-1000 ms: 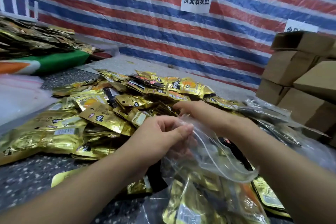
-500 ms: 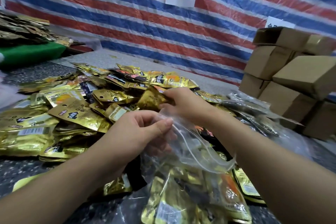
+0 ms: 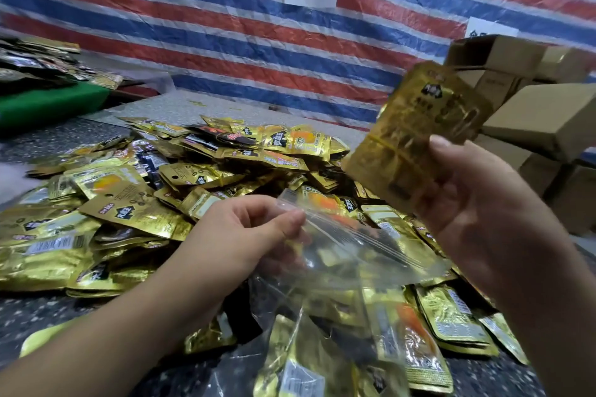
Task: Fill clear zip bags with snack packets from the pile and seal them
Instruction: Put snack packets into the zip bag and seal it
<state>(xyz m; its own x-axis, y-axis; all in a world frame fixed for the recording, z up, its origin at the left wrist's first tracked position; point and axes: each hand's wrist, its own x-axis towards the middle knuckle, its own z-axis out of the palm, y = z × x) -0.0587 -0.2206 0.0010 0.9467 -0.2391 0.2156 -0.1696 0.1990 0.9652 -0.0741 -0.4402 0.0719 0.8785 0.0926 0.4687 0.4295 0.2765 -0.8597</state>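
A: Since half a second ago, right hand (image 3: 467, 203) has lifted a packet (image 3: 416, 126) off the pile (image 3: 193, 177), fingers clamped on it, above the bag (image 3: 348, 255).
B: Left hand (image 3: 245, 235)?
A: Pinching the bag mouth open, near desk (image 3: 32, 316) front edge. Bag part-filled. Likely next: drop it in.

clear zip bag (image 3: 351, 248): mouth open, part-filled | gold packet (image 3: 416, 135): raised | pile (image 3: 180, 184): behind

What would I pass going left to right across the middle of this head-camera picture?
Pile of gold snack packets → left hand pinching the clear zip bag → right hand holding up a gold packet → cardboard boxes.
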